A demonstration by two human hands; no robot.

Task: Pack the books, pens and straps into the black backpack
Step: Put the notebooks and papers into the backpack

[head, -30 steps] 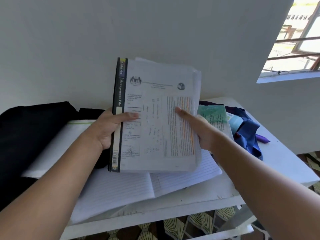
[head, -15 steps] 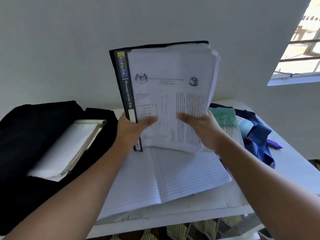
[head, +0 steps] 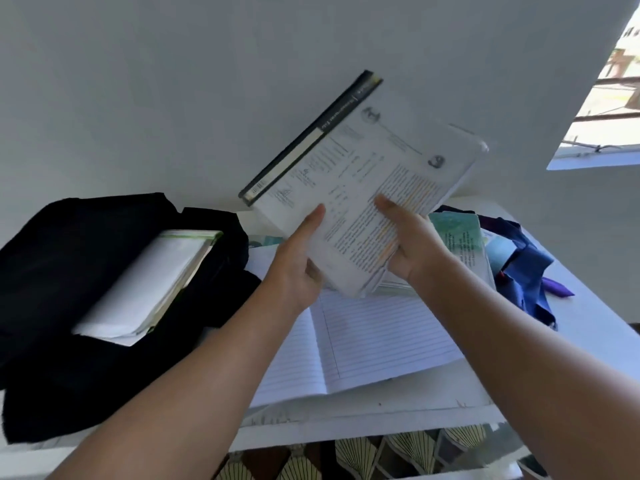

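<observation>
I hold a black-spined file full of printed papers (head: 360, 174) above the table, tilted so its spine points up and to the right. My left hand (head: 298, 261) grips its lower left corner. My right hand (head: 412, 247) grips its lower right edge. The black backpack (head: 62, 271) lies open at the left with a thick white book (head: 149, 282) inside it. An open lined notebook (head: 367, 337) lies on the table under my hands. A green-covered book (head: 460, 244) sits behind my right hand. Blue straps (head: 523, 271) lie at the right. No pens can be made out.
The white table (head: 381, 410) stands against a white wall, its front edge near me. A purple object (head: 557, 289) lies beside the blue straps. A window (head: 609, 98) is at the upper right. Patterned floor shows below the table.
The file has swung from upright to tilted, its top leaning right. Both hands have shifted to its lower end.
</observation>
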